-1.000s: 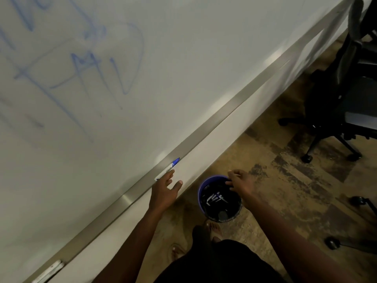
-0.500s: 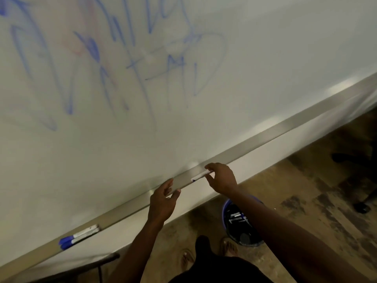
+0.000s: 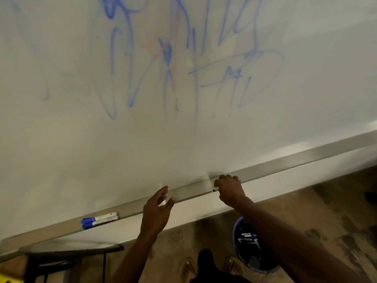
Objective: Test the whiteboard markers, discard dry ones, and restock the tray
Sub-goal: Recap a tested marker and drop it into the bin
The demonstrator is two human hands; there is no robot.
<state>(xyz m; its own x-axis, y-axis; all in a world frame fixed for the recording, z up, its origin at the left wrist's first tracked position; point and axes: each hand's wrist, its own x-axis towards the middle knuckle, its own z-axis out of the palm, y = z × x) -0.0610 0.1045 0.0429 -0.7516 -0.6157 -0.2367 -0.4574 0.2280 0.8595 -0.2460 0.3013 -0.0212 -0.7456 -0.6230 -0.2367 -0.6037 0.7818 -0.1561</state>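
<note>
A long metal tray runs along the bottom of the whiteboard, which carries blue scribbles. My right hand curls over a blue-capped marker lying in the tray; only the marker's ends show past my fingers. My left hand hovers with relaxed fingers just in front of the tray and holds nothing. Two blue-capped markers lie side by side in the tray farther left. A blue bin with several markers inside stands on the floor below my right arm.
A dark table or stand sits under the tray at the lower left, with a yellow item at the corner. My feet in sandals stand on the worn brown floor.
My right hand has closed further over the marker in the tray. The view has shifted left and up, showing more scribbles and both markers at the left. My left hand stays near the tray.
</note>
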